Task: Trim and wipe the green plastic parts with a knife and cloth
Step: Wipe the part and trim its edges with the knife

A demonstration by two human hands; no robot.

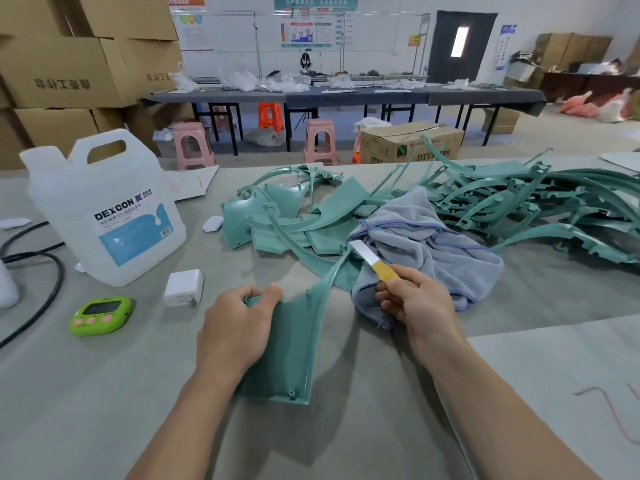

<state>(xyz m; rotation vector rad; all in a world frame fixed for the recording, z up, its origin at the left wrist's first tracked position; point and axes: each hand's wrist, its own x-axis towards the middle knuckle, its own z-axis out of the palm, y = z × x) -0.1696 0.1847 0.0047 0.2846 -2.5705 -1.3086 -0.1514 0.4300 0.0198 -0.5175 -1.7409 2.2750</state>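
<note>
Part (294, 344) in work sat nearest, held over the bench (104, 410); left hand (239, 327) clamped its upper edge, fingers (273, 293) pinching the panel. Judged light, thin-walled, stiff at the panel, springy along the curved arm; best gripped at the panel. Right hand (412, 303) curled around the knife (372, 263), blade over the cloth (433, 247). Untrimmed parts (519, 202) lay piled beyond.

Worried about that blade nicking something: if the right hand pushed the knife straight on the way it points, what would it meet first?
Probably the thin curved arm of the held green part: the knife in the right hand has its tip right beside it, above the cloth. Depth is unclear.
</note>
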